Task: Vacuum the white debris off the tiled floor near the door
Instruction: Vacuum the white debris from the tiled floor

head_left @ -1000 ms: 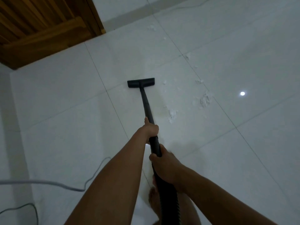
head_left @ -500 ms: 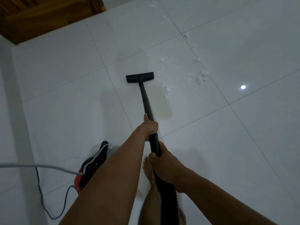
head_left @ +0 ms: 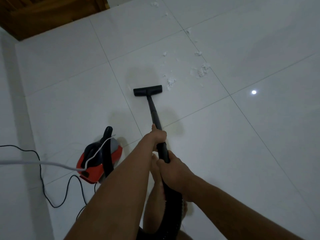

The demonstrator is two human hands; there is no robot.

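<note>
A black vacuum wand runs from my hands to a flat black floor nozzle resting on the white tiled floor. My left hand grips the wand higher up, and my right hand grips it lower, where the ribbed hose begins. White debris lies just right of the nozzle. A larger clump sits further right, with small bits trailing toward the wooden door at the top left.
The red and black vacuum body stands on the floor to my left, with a white cable draped over it and a black cord looping beside it. A white wall runs along the left. My bare feet are below my hands.
The nozzle has been pulled back toward me, away from the door. The debris now lies ahead and right of it. The view tilted down, bringing the vacuum body fully into sight.
</note>
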